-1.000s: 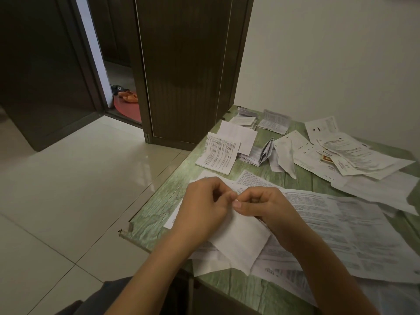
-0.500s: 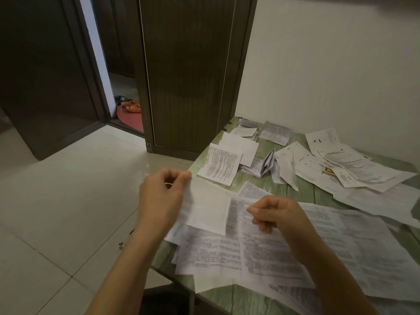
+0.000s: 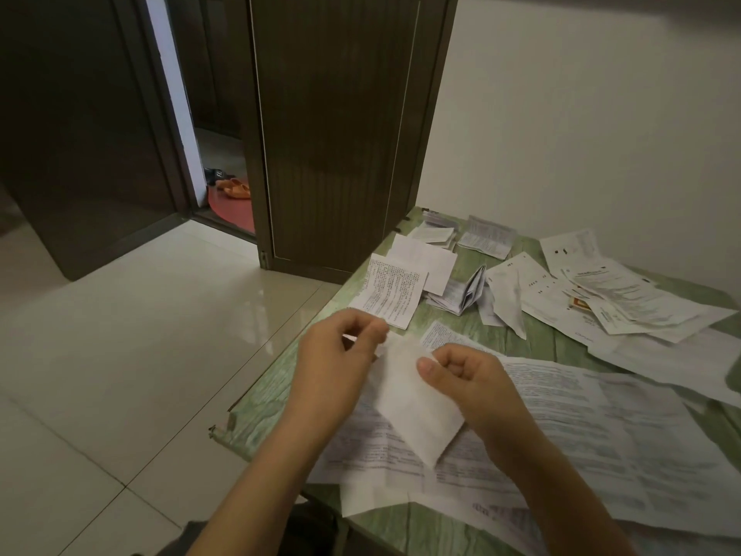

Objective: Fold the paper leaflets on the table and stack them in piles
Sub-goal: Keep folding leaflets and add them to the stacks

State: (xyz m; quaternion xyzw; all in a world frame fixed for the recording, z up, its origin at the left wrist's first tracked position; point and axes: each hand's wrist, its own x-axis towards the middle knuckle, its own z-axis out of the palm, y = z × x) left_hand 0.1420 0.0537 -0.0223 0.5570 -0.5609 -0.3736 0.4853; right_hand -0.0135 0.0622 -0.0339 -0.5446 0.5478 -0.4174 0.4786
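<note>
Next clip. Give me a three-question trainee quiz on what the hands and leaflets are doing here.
1. True or false: the left hand and right hand both pinch the white leaflet.
2. The small folded leaflets lie: A on the floor; B at a far corner of the table; C in a box.
3. Fill in: the large printed sheet lies ___ the held leaflet.
Key: 1 true; 2 B; 3 under.

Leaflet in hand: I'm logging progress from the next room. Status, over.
Left hand and right hand both pinch the white leaflet at its upper edge. Folded leaflets lie at the far end. Unfolded sheets spread beneath; nothing blocking.
</note>
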